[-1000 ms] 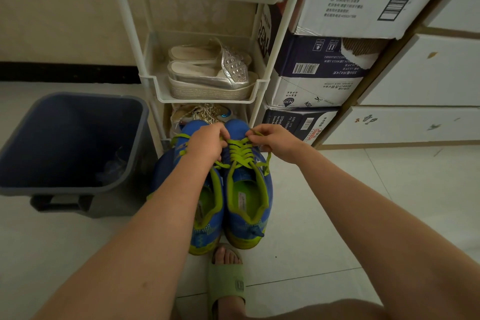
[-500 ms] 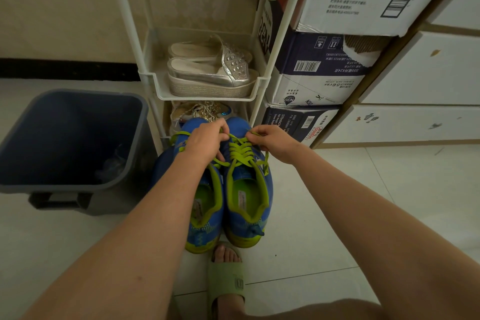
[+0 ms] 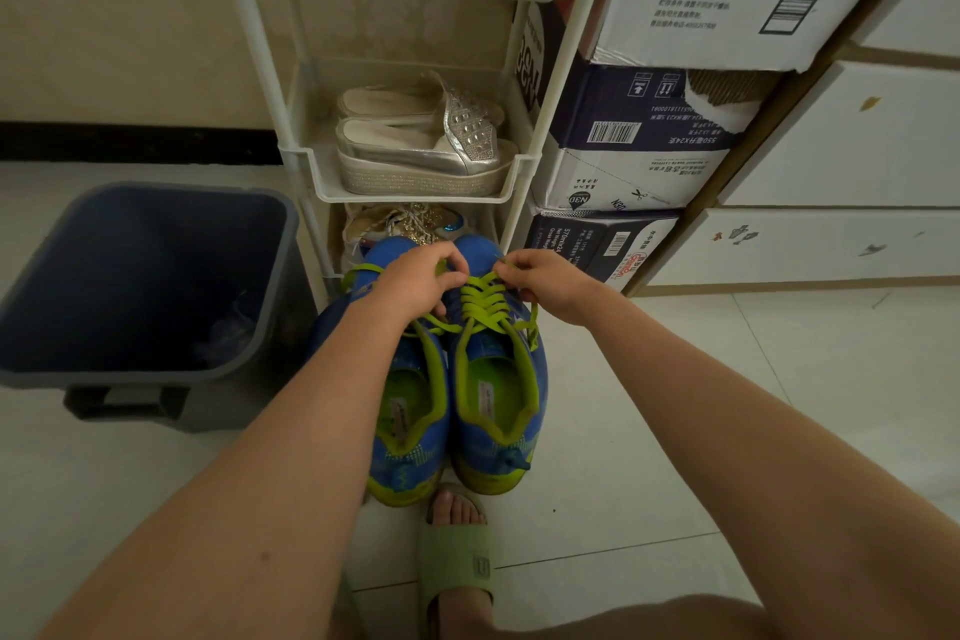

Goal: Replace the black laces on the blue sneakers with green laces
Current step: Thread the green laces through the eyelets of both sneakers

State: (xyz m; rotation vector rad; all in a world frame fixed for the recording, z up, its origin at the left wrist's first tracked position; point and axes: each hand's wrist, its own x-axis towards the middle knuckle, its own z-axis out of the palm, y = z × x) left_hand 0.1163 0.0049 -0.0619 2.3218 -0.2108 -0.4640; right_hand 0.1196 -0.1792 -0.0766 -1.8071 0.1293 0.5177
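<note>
Both sneakers point(image 3: 493, 379) sit on the floor point(image 3: 649, 431), toes at the rack's point(image 3: 306, 156) foot. Left hand point(image 3: 415, 281) and right hand point(image 3: 545, 283) each pinch the green lace point(image 3: 480, 301) at the right shoe's toe end. The risk, I judge: pulling unevenly could leave one end short.

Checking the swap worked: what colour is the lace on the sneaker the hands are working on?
Bright yellow-green. The lace shows clearly in the head view.
</note>
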